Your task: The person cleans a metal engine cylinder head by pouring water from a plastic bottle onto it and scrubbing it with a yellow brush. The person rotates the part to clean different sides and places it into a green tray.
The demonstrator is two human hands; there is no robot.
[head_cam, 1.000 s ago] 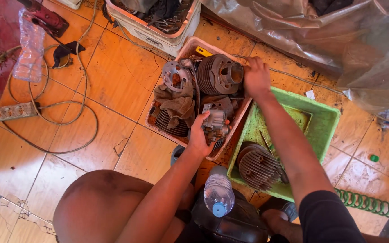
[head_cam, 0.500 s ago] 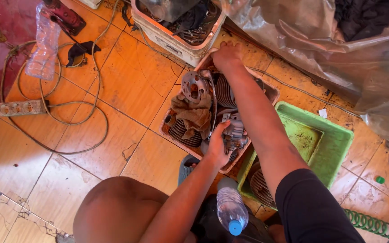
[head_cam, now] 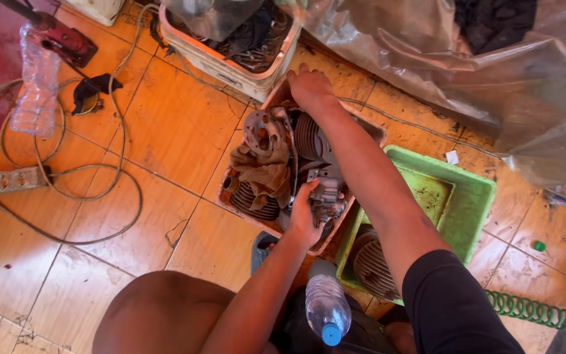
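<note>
Gripping a grey carburettor-like part (head_cam: 326, 195) at the near end of the pink tray (head_cam: 376, 133), the left hand (head_cam: 304, 216) is closed around it. Beyond it, the right hand (head_cam: 309, 88) rests on the tray's far rim, its grip hidden, above the finned cylinder (head_cam: 307, 136).

1. This is an informal small-engine repair workshop, set up on the floor of a tiled room.
2. A shallow pink tray (head_cam: 227, 172) holds greasy engine parts: a finned cylinder (head_cam: 304, 134), a round metal flange plate (head_cam: 261, 133), a carburetor-like part (head_cam: 327, 194) and an oil-stained rag (head_cam: 263, 174).
3. A green plastic tub (head_cam: 476, 196) beside it holds another finned cylinder head (head_cam: 369, 265).
4. A white crate (head_cam: 230, 62) is filled with dark metal scrap and parts.
5. The orange floor tiles (head_cam: 165, 118) are grimy, with a power strip (head_cam: 8, 180), looped cable (head_cam: 109, 164) and a red power tool (head_cam: 57, 34) lying about.
6. A green coiled air hose (head_cam: 538, 313) lies at the edge.
</note>
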